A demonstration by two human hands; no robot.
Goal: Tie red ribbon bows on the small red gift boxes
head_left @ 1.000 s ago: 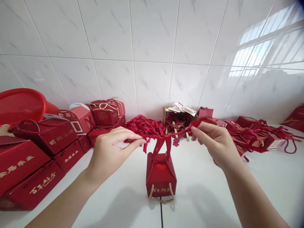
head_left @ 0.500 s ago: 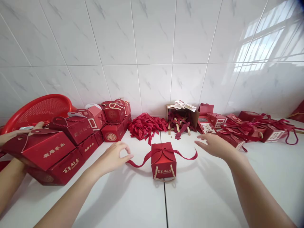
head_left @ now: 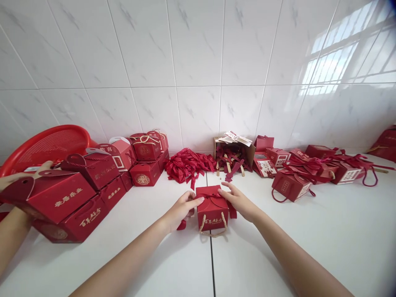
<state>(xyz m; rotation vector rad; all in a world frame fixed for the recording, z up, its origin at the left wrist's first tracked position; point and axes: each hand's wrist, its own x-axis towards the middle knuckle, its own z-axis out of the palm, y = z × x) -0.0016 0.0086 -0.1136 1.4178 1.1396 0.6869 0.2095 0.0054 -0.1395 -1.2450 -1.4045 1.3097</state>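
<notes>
A small red gift box (head_left: 212,212) with gold lettering and a beige rope handle stands upright on the white table, a red ribbon (head_left: 213,196) knotted across its top. My left hand (head_left: 185,208) is at the box's left side, its thumb on the top edge and the other fingers curled beside it, partly hidden. My right hand (head_left: 238,200) touches the top right edge with its fingers spread. The ribbon's ends hang down at both sides of the box, near my hands.
Stacked red boxes (head_left: 74,196) and a red basket (head_left: 49,144) are at the left, with another person's hands (head_left: 40,170) there. Behind lie a ribbon heap (head_left: 190,165) and an open carton (head_left: 249,154) of tags. Ribboned boxes (head_left: 289,185) spread rightward.
Both my hands have moved inward from beside the ribbon's ends to the box. The ribbon ends, spread outward before, now hang down. The view has shifted slightly.
</notes>
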